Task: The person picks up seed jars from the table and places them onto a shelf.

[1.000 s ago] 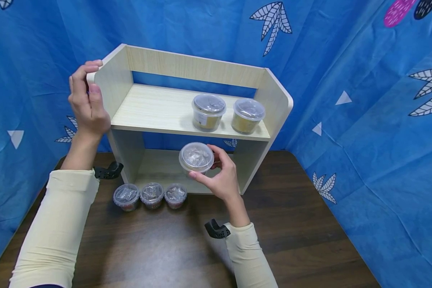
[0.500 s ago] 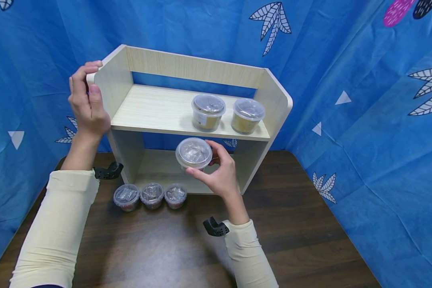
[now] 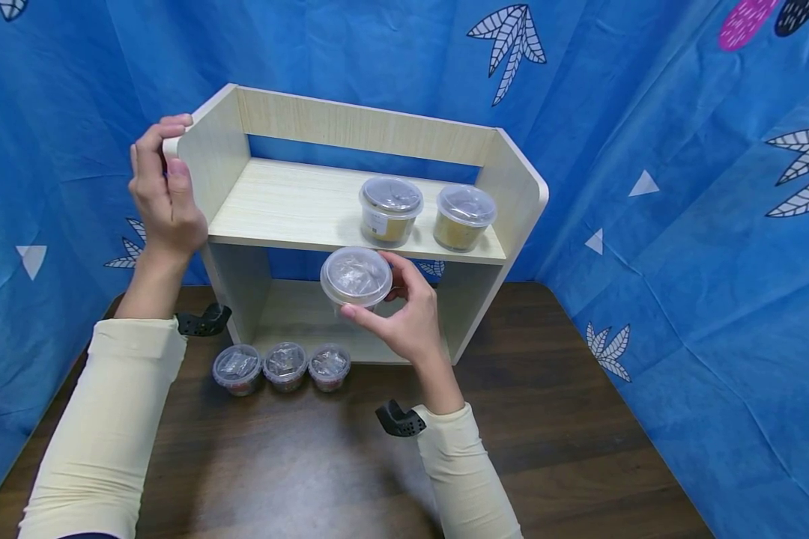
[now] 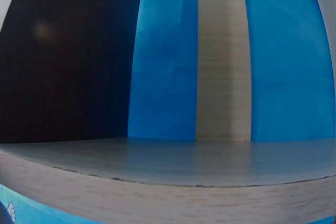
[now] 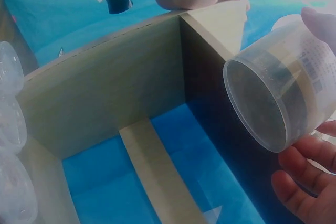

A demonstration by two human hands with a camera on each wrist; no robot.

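My right hand (image 3: 411, 318) holds a clear round plastic tub (image 3: 357, 275) with a lid, thumb on the near side and fingers round the far side. It hangs in front of the lower compartment, its lid just below the upper board's front edge. In the right wrist view the clear underside and a printed label of the tub (image 5: 294, 87) show. My left hand (image 3: 165, 187) grips the front edge of the left side panel of the pale wooden shelf (image 3: 283, 195). Two lidded tubs with yellowish contents, one left (image 3: 391, 213) and one right (image 3: 465, 217), stand on the upper board.
Three smaller lidded tubs stand in a row on the dark wooden table (image 3: 276, 464), before the shelf's front left: a left one (image 3: 237, 367), a middle one (image 3: 285, 364) and a right one (image 3: 329, 365). A blue patterned curtain (image 3: 647, 90) hangs behind and at the sides.
My right hand has raised the tub from low in the lower compartment and shifted it slightly left, towards the upper board's edge. The left hand stays on the side panel.
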